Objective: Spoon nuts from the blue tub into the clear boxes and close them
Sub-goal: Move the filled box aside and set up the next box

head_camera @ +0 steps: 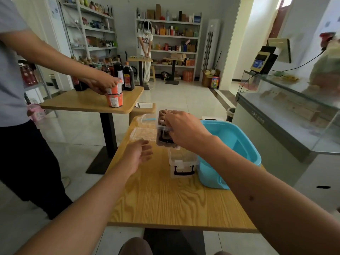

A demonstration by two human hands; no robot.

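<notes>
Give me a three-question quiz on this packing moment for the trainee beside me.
1. True or false: the right hand grips the filled clear box.
2. The blue tub sits on which side of the empty clear box?
3. The left hand is: A) holding a spoon, B) open and holding nothing, C) inside the tub.

Key: 1 true; 2 the person's right; 3 B.

Blue tub's [237,142] contents and near box's [183,161] far side behind the right forearm.
</notes>
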